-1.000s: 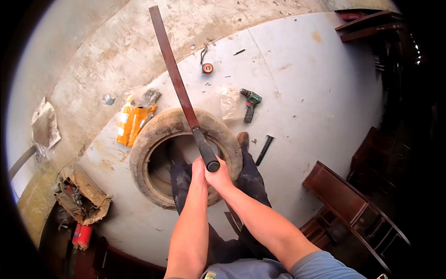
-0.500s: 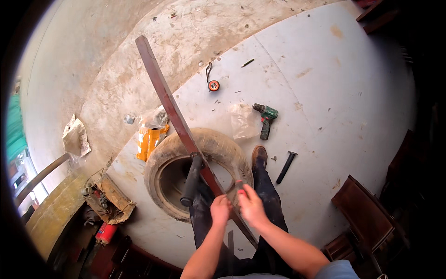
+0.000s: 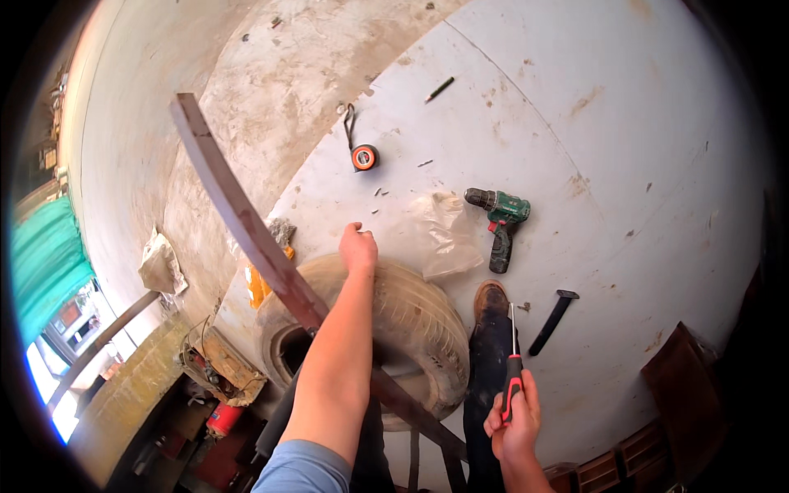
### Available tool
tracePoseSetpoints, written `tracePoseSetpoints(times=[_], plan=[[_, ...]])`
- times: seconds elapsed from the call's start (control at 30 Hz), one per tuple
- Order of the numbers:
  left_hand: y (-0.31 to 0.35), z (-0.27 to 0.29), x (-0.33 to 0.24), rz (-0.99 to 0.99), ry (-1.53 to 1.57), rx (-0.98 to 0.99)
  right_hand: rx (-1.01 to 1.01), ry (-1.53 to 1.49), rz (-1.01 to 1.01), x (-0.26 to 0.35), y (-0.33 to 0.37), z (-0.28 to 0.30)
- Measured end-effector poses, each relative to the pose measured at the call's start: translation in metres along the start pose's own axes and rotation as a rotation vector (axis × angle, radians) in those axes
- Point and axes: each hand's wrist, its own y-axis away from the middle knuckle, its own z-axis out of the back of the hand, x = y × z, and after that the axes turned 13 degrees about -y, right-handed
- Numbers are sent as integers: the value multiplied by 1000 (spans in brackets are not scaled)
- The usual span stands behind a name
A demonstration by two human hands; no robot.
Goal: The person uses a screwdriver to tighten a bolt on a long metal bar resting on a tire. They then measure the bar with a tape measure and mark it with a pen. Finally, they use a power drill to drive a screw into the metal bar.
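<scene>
My left arm stretches forward across the tyre (image 3: 427,308), with my left hand (image 3: 358,250) above its far side. Its fingers are curled together, and whatever they may hold is hidden. Several small screw-like pieces (image 3: 378,192) lie on the floor just beyond that hand. At lower right my right hand (image 3: 516,423) grips a screwdriver (image 3: 513,386) by its red and black handle, its shaft pointing away from me. A long reddish-brown bar (image 3: 246,230) lies slantwise over the tyre, partly hidden by my left arm. A dark cylindrical piece (image 3: 275,423) shows beside that arm.
On the floor ahead are a tape measure (image 3: 364,157), a black pen-like stick (image 3: 440,89), a clear plastic bag (image 3: 448,234) and a green cordless drill (image 3: 501,218). A black hammer-shaped tool (image 3: 552,322) lies right of my shoe (image 3: 491,300). A cluttered box (image 3: 222,366) stands left.
My left hand has left the bar's near part and reached forward past the tyre. My right hand has drawn away to the right with the screwdriver. The view has shifted.
</scene>
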Motion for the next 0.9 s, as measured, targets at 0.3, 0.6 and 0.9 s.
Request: tracePoseSetpoints(times=[0.3,0.6,0.9], plan=[[-45,-50,-19,-122,-179,-65,329,-174,-80,16,-2,21],[-35,-67,-14,-134,-58,15,161,0,-58,8,-2,7],[231,18,-20,170,962,663,81,216,83,-15,23,34]])
